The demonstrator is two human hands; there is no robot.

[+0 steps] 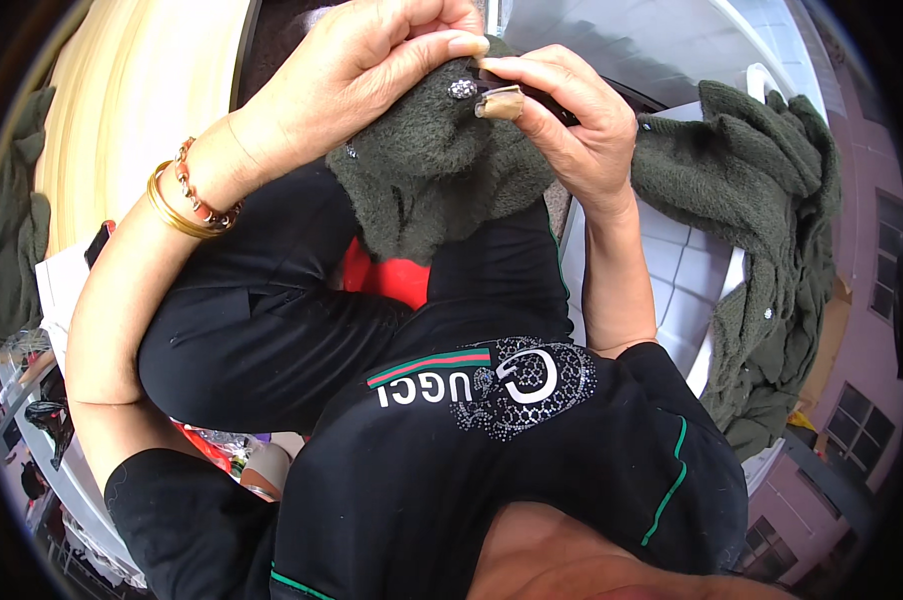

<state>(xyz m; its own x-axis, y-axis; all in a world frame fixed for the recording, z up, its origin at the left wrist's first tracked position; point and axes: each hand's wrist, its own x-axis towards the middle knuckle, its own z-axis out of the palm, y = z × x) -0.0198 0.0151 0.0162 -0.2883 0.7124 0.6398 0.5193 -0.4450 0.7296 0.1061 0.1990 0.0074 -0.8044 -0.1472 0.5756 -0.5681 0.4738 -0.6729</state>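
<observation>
The dark green fuzzy garment lies bunched over the person's raised knee, directly under both hands, and its sparkly round button sits in the small gap between the two thumbs. The left hand is closed on the fabric, thumb and forefinger pinching a fold just above and beside the button. The right hand is clamped around a slim dark tool, seemingly small snips or a clipper, whose tip comes in from the right and meets the cloth just beside the button. To do this step well, I judge that the left pinch should keep the fabric taut and lifted so the button stands clear of the pile, and the tool tip should work only at the thread, not the knit. Both wrists are bent inward, with the forearms rising from below and the elbows spread wide. The left wrist wears a gold bangle and a beaded bracelet. To the right of the right forearm, well apart, another green garment hangs over a white ledge.
</observation>
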